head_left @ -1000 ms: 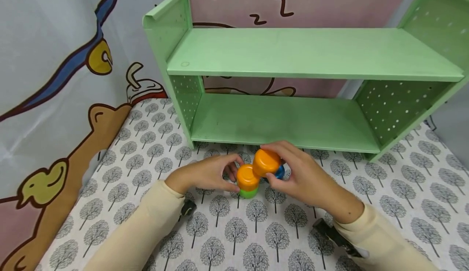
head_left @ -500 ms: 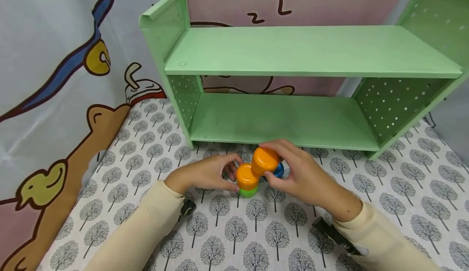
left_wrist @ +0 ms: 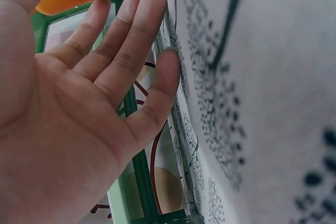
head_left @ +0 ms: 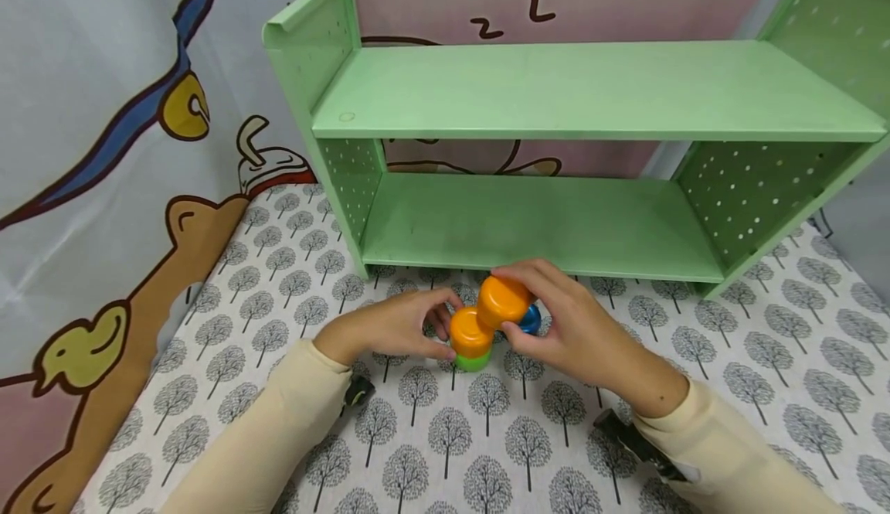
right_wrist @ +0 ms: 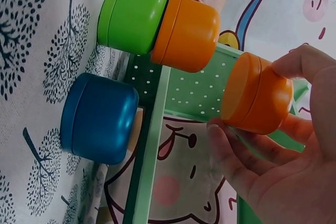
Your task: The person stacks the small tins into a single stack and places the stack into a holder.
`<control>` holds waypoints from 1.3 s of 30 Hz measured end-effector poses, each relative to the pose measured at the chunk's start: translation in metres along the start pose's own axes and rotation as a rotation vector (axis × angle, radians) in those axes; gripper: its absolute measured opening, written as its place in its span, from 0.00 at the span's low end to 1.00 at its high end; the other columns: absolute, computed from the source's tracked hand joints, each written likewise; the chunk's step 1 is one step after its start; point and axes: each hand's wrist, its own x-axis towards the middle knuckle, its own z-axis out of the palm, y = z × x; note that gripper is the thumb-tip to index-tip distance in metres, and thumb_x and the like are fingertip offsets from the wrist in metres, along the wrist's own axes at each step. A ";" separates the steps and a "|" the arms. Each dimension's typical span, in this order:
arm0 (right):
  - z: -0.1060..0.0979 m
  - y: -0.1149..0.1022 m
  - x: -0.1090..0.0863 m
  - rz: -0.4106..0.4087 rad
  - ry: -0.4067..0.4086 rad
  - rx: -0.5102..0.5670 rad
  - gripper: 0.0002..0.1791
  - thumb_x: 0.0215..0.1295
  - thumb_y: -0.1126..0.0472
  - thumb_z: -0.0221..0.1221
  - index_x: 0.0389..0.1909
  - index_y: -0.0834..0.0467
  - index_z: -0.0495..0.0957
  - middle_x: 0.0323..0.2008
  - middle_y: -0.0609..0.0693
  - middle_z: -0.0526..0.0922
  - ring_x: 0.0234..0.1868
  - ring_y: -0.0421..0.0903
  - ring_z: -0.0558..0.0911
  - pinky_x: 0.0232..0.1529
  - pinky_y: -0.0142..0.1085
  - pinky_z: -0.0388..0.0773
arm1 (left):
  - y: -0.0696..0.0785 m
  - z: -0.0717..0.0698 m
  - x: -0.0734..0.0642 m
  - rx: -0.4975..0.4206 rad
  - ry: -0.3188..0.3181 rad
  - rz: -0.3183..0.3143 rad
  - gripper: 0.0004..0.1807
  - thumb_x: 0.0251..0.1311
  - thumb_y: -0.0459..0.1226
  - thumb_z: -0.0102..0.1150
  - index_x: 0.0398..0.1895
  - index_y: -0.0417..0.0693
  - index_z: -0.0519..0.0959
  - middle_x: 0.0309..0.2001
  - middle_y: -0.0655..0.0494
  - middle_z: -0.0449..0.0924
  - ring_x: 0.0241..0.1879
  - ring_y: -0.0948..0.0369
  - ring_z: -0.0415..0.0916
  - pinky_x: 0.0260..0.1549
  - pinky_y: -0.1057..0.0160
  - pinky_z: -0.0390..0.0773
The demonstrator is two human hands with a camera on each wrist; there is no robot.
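My right hand [head_left: 566, 321] grips a small orange round jar [head_left: 502, 301] with a seam near one end, thumb on one side and fingers on the other. It is tilted and raised beside a two-piece stack: a second orange jar [right_wrist: 188, 34] on top of a green jar [right_wrist: 132, 17], which stands on the cloth. Beside that stack, a blue jar [right_wrist: 100, 119] stands alone, partly hidden by the held jar in the head view. My left hand [head_left: 396, 328] is at the stack's left side, its thumb close against it. Its fingers look loosely spread in the left wrist view [left_wrist: 79, 114].
A green two-level shelf [head_left: 542, 220] with perforated sides stands just behind the jars. The table has a white cloth [head_left: 417, 452] printed with grey trees. Cartoon-printed fabric [head_left: 125, 228] hangs at the left and behind.
Hands and jars keep nearly the same places. The held orange jar stays tilted at the stack, and the head view has shifted slightly.
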 end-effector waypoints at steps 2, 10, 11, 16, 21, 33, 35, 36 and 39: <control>0.000 0.000 0.000 -0.004 0.001 0.006 0.31 0.56 0.61 0.69 0.63 0.55 0.73 0.56 0.47 0.78 0.47 0.38 0.79 0.46 0.34 0.85 | 0.000 0.000 0.000 -0.005 -0.001 0.008 0.32 0.54 0.41 0.75 0.60 0.51 0.71 0.46 0.57 0.82 0.45 0.61 0.81 0.48 0.63 0.82; 0.001 -0.002 0.001 -0.012 -0.001 0.000 0.32 0.57 0.60 0.69 0.64 0.56 0.73 0.57 0.49 0.78 0.50 0.41 0.80 0.48 0.37 0.85 | -0.001 0.000 0.001 0.003 0.000 0.015 0.32 0.54 0.42 0.75 0.61 0.51 0.71 0.46 0.57 0.82 0.45 0.61 0.81 0.49 0.63 0.82; 0.001 -0.002 0.001 -0.012 -0.002 -0.002 0.33 0.57 0.60 0.69 0.64 0.56 0.73 0.57 0.49 0.78 0.50 0.41 0.80 0.48 0.37 0.85 | -0.001 0.000 0.001 0.002 0.000 0.015 0.32 0.54 0.42 0.75 0.61 0.51 0.71 0.46 0.57 0.82 0.45 0.62 0.81 0.49 0.63 0.82; 0.002 -0.002 0.001 -0.012 -0.003 0.001 0.33 0.57 0.59 0.70 0.65 0.56 0.73 0.57 0.49 0.78 0.52 0.42 0.81 0.50 0.39 0.85 | -0.001 0.000 0.000 -0.003 -0.001 0.011 0.32 0.54 0.42 0.75 0.61 0.51 0.71 0.46 0.57 0.82 0.45 0.62 0.81 0.49 0.63 0.82; 0.003 -0.003 0.001 -0.013 -0.002 0.000 0.33 0.57 0.59 0.71 0.65 0.57 0.73 0.57 0.49 0.78 0.52 0.43 0.81 0.51 0.39 0.85 | -0.002 0.000 0.000 0.001 -0.001 0.006 0.32 0.54 0.41 0.75 0.60 0.52 0.71 0.45 0.57 0.82 0.44 0.62 0.81 0.49 0.64 0.82; 0.004 -0.002 0.001 -0.031 0.014 0.000 0.34 0.56 0.60 0.72 0.65 0.56 0.73 0.57 0.50 0.79 0.52 0.44 0.82 0.50 0.39 0.85 | 0.000 -0.002 0.001 0.012 0.004 0.031 0.32 0.54 0.42 0.75 0.60 0.50 0.71 0.45 0.56 0.82 0.44 0.61 0.81 0.48 0.64 0.83; 0.004 -0.003 0.001 -0.027 0.016 -0.005 0.34 0.56 0.59 0.72 0.65 0.56 0.73 0.57 0.50 0.78 0.52 0.44 0.82 0.51 0.39 0.85 | -0.001 -0.002 0.001 0.016 0.006 0.030 0.32 0.53 0.42 0.75 0.60 0.50 0.72 0.45 0.56 0.82 0.44 0.61 0.81 0.48 0.64 0.83; 0.005 -0.003 0.001 -0.027 0.018 -0.007 0.34 0.56 0.59 0.72 0.65 0.56 0.73 0.57 0.50 0.79 0.52 0.44 0.82 0.50 0.40 0.85 | -0.001 -0.002 0.001 0.018 0.007 0.030 0.32 0.53 0.42 0.75 0.60 0.50 0.72 0.45 0.56 0.82 0.44 0.61 0.81 0.48 0.64 0.83; 0.006 -0.004 0.001 -0.028 0.023 -0.007 0.34 0.56 0.59 0.72 0.65 0.56 0.74 0.57 0.51 0.79 0.51 0.45 0.82 0.49 0.40 0.86 | -0.001 -0.001 0.001 0.018 0.010 0.027 0.32 0.53 0.41 0.75 0.60 0.49 0.72 0.45 0.56 0.82 0.44 0.61 0.81 0.48 0.64 0.83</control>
